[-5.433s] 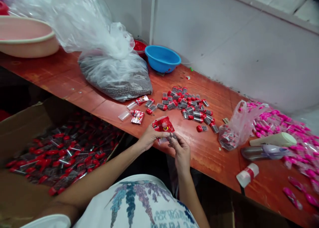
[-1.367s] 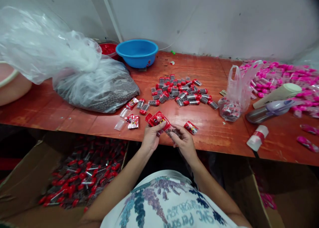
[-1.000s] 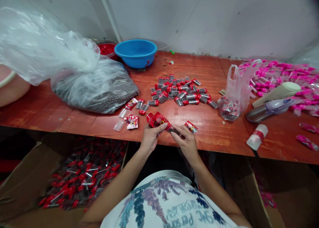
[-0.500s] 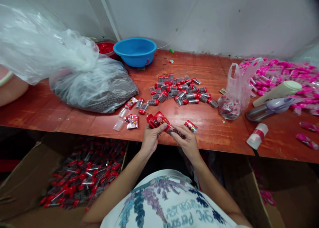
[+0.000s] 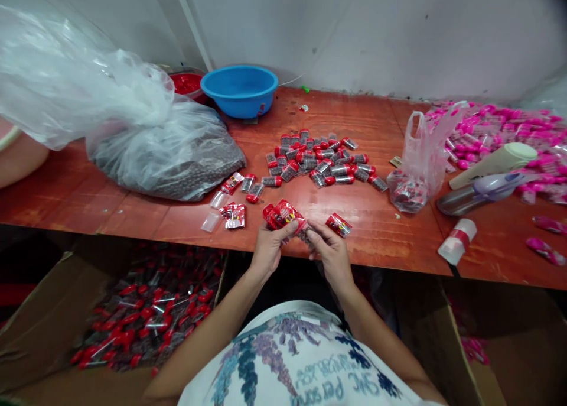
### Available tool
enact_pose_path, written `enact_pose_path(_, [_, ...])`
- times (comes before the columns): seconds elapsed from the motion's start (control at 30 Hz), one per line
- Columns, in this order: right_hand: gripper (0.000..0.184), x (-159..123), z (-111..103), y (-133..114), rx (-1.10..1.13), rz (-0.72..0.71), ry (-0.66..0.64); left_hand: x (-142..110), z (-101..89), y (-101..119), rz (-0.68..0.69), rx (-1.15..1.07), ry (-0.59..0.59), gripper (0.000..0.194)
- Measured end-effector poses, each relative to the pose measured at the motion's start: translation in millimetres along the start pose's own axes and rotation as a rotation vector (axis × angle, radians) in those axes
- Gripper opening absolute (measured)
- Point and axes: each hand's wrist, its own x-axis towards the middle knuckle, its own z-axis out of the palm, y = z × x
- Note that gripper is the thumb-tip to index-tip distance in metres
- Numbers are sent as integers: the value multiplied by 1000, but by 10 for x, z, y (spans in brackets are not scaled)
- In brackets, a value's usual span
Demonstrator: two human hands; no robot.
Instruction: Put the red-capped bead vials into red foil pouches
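Observation:
My left hand (image 5: 268, 249) is closed on a small bunch of red printed wrappers (image 5: 284, 213), held over the table's front edge. My right hand (image 5: 332, 251) pinches a small clear container of dark beads (image 5: 303, 235) against the wrappers' right end; the fingers partly cover it. On the table just right of the hands lies a loose red wrapper (image 5: 339, 224). Another red wrapper (image 5: 234, 216) and clear plastic pieces (image 5: 210, 221) lie to the left. Beyond the hands spreads a pile of red-capped containers (image 5: 325, 165) filled with dark beads.
A clear bag of dark beads (image 5: 177, 163) and a blue basin (image 5: 240, 93) stand at back left. On the right are a knotted plastic bag (image 5: 410, 187), a bottle (image 5: 478, 194) and pink-capped items (image 5: 505, 128). Below the table's left part, a cardboard box (image 5: 44, 311) holds many red-capped containers.
My right fingers have shifted slightly and curled closer around the container, against the wrappers. The left hand has barely moved, and the things on the table lie as before.

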Motion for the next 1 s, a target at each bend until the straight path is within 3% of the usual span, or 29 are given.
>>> enact_pose_path(0.2, [34,-9,13,45,-126,-158,39,-13,-12,49,29,115,-9,25])
enact_pose_path(0.37, [32,-2,4,29,1,-49,-50,10,-58,123,-25,130,-92,24])
enact_pose_path(0.6, [35,16,56,117,-82,-179,39,20,-45,73,-41,203,-99,26])
enact_pose_path(0.73, [41,51,7,126,-24,-129,-21,18,-50,62,-51,144,-75,26])
enact_pose_path(0.9, [47,91,-107,90,-33,-92,-200,34,-58,54,-36,94,-23,28])
enact_pose_path(1.0, [46,138,-149,79,-19,-85,-186,34,-55,19,-89,103,-55,31])
